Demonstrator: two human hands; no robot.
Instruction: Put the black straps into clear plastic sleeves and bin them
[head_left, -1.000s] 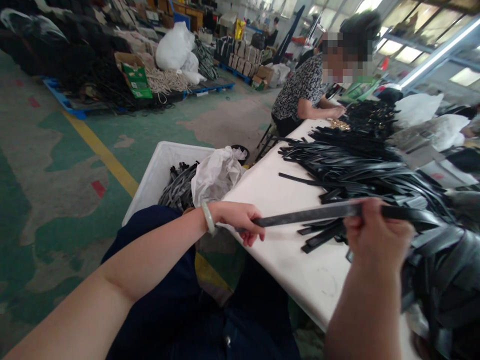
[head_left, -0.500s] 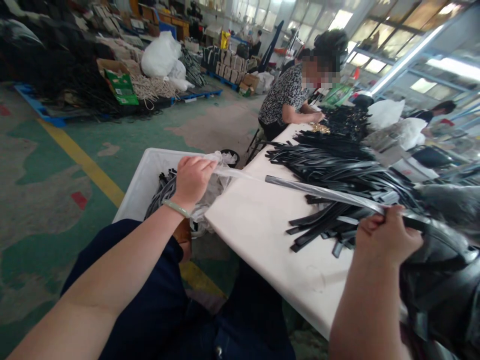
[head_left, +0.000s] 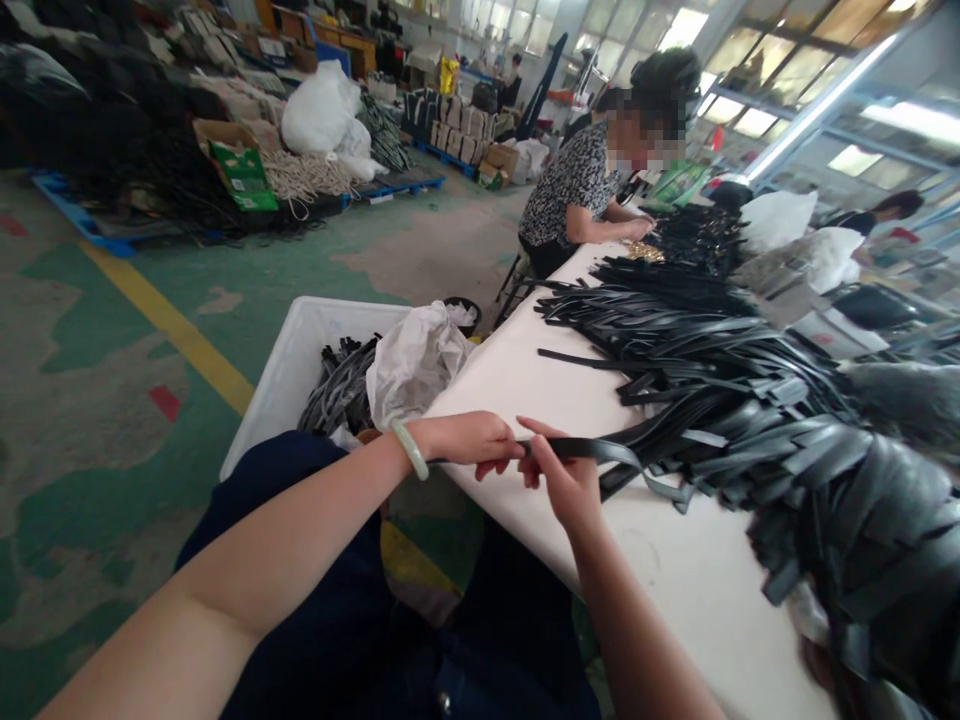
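My left hand [head_left: 487, 440] and my right hand [head_left: 562, 475] are close together over the near edge of the white table [head_left: 510, 380]. Between them runs a black strap [head_left: 600, 450], flat and leather-like, curving off to the right toward the heap. The left fingers are closed around its end part, and a short dark piece shows below the wrist with the pale bangle. The right thumb and fingers pinch the strap beside them. A large heap of black straps [head_left: 705, 370] covers the table's right side, with a thick bundle [head_left: 885, 520] at the near right.
At left stands a white bin [head_left: 262, 390] with grey-black straps [head_left: 345, 385] and crumpled white plastic film [head_left: 420, 360]. Across the table a person [head_left: 574, 190] in a patterned top works with both hands. Blue pallets [head_left: 82, 220] with piled goods stand on the floor behind.
My left hand has come down and right from over the bin, and the stretched clear film is out of it. My right hand has moved left to meet it on a black strap.
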